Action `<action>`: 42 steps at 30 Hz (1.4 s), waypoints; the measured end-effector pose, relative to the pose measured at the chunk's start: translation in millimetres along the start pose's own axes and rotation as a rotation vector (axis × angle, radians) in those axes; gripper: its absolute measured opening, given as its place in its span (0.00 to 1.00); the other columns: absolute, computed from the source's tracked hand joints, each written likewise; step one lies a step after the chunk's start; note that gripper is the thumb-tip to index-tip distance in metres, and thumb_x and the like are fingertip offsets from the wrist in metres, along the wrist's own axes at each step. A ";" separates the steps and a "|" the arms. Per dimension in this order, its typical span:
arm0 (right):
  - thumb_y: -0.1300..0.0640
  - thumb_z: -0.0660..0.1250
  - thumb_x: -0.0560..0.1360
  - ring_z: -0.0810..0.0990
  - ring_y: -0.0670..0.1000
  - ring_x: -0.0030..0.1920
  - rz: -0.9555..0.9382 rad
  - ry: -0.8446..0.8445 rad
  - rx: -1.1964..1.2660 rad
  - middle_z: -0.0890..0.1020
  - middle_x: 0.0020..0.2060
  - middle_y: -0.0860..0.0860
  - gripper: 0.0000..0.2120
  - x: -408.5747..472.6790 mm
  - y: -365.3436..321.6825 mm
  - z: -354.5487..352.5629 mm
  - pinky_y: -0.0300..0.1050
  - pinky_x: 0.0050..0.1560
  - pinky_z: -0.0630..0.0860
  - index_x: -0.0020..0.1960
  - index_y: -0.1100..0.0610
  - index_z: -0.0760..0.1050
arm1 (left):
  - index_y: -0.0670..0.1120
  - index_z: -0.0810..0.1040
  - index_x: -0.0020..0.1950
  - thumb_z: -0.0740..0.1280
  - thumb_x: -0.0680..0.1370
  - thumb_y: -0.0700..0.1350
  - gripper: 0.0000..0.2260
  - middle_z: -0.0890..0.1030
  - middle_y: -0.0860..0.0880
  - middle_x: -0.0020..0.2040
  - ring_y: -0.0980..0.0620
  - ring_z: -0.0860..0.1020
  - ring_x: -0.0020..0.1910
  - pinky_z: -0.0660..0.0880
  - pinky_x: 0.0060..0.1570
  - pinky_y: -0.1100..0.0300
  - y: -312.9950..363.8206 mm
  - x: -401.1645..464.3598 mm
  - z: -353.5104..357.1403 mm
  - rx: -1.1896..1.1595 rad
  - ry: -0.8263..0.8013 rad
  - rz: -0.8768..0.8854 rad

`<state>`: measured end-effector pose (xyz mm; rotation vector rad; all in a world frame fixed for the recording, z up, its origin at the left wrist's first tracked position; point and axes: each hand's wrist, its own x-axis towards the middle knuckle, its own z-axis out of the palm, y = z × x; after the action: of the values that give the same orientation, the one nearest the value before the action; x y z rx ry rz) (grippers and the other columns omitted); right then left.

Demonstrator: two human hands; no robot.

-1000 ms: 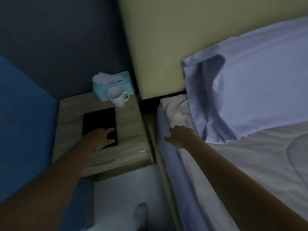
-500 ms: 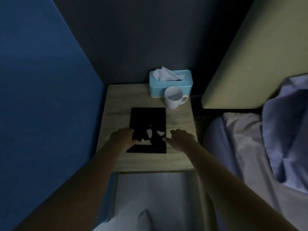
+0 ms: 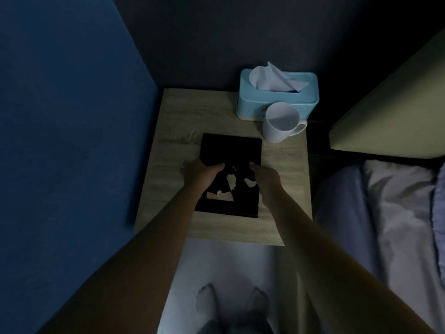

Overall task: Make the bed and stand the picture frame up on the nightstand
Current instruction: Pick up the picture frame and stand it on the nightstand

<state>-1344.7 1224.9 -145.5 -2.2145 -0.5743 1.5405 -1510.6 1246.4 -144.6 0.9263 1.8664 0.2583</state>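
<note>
We find the picture frame (image 3: 231, 150) lying flat on the nightstand (image 3: 173, 131), so our left hand (image 3: 201, 171) and right hand (image 3: 266, 175) flank it to tip it up; whether the fingers clamp its edges, we cannot tell.

I count one picture frame (image 3: 231, 150) lying flat, one nightstand (image 3: 168, 131), one tissue box (image 3: 277, 102), one white mug (image 3: 280, 124), and two hands on the frame: left hand (image 3: 201, 171), right hand (image 3: 266, 177) (dim light, mind).
</note>
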 end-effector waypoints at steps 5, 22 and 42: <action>0.42 0.68 0.67 0.78 0.59 0.57 0.004 -0.048 0.099 0.81 0.57 0.55 0.25 -14.2 1.5 -2.6 0.56 0.63 0.74 0.60 0.53 0.78 | 0.45 0.75 0.67 0.75 0.65 0.62 0.35 0.79 0.48 0.63 0.45 0.78 0.61 0.75 0.63 0.52 -8.3 3.7 -3.9 -0.209 -0.022 -0.077; 0.43 0.64 0.75 0.79 0.56 0.54 -0.294 0.196 -0.154 0.80 0.54 0.55 0.22 -46.5 9.5 -3.4 0.50 0.54 0.77 0.62 0.55 0.75 | 0.47 0.82 0.60 0.74 0.64 0.61 0.29 0.84 0.45 0.56 0.44 0.82 0.57 0.75 0.63 0.45 -10.4 8.1 -9.6 -0.762 -0.192 0.075; 0.43 0.65 0.76 0.80 0.57 0.54 -0.013 -0.114 0.007 0.81 0.54 0.57 0.27 -75.2 -16.7 -10.3 0.46 0.54 0.74 0.64 0.64 0.75 | 0.45 0.81 0.61 0.75 0.64 0.63 0.32 0.83 0.44 0.59 0.44 0.81 0.60 0.72 0.67 0.43 -15.4 -9.0 -16.7 -0.875 -0.253 0.139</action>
<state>-1360.6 1198.3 -74.2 -2.1234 -0.6151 1.6677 -1530.4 1233.3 -138.8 0.4409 1.2486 0.9102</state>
